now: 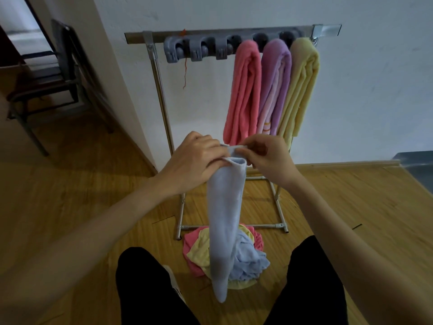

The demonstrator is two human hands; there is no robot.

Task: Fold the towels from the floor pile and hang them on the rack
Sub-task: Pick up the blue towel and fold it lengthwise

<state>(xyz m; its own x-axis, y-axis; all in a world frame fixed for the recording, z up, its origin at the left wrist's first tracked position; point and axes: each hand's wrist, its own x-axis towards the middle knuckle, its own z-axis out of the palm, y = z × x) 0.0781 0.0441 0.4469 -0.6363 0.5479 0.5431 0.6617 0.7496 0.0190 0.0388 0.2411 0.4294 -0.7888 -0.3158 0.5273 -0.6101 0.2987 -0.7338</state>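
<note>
A light blue towel (223, 219) hangs long and narrow in front of me, its top edge pinched by my left hand (199, 158) and my right hand (269, 158), which almost touch. Below it on the floor lies a pile of towels (248, 256) in pink, yellow and blue. The metal rack (161, 95) stands against the wall with grey clips (196, 49) on its top bar. On the right part of the bar hang a folded pink towel (246, 90), a purple towel (275, 85) and a yellow towel (302, 87).
White wall behind the rack, with a corner jutting out at the left. A dark chair (46, 73) stands in the doorway at far left. My knees in black trousers (145, 287) flank the pile. Wooden floor all around; a grey object (417, 167) at the right edge.
</note>
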